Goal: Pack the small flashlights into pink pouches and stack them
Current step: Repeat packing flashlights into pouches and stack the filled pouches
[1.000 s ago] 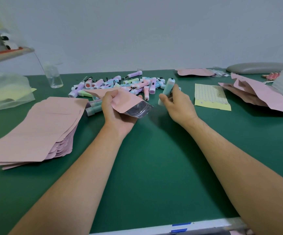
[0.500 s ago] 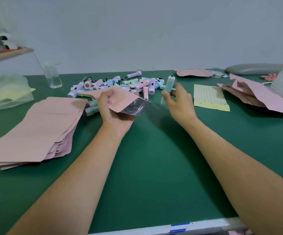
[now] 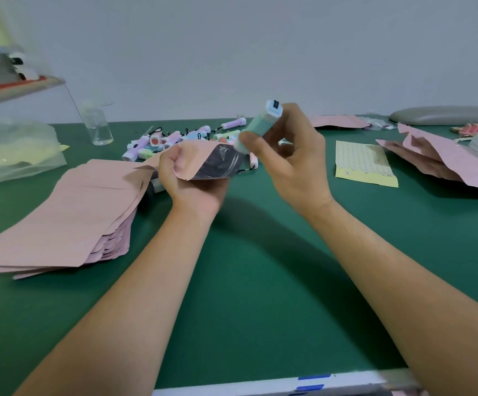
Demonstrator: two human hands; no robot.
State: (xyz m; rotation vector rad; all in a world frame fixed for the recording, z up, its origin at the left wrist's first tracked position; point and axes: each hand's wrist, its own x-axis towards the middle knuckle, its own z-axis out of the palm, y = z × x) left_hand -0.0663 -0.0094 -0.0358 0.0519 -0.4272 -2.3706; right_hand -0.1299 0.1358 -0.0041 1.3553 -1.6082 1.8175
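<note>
Fingers [image 3: 174,164] of left hand [image 3: 194,184]: curled round one edge of a pink pouch [image 3: 200,155], pinching it so the mouth gapes toward the right (silver lining showing).

Right hand [image 3: 292,164]: thumb and fingertips pinch a mint flashlight [image 3: 260,125], tilted, its black-clipped end up and away, its lower end at the pouch mouth; whether it has entered cannot be told.

Both forearms reach from the near edge of the desk [image 3: 246,281], and both hands are held above its middle.

Loose flashlights [image 3: 174,138]: heaped pastel pile near the far edge, behind the left hand.

Flat pouches [image 3: 69,212]: fanned stack by the left edge.

More pouches [image 3: 446,158]: a rumpled heap at the right edge; contents cannot be told.

Dotted sheet [image 3: 363,162]: flat on the desk, between the right hand and that heap.

Clear bottle [image 3: 99,127]: upright near the far left corner, beside a clear bag [image 3: 11,150].
</note>
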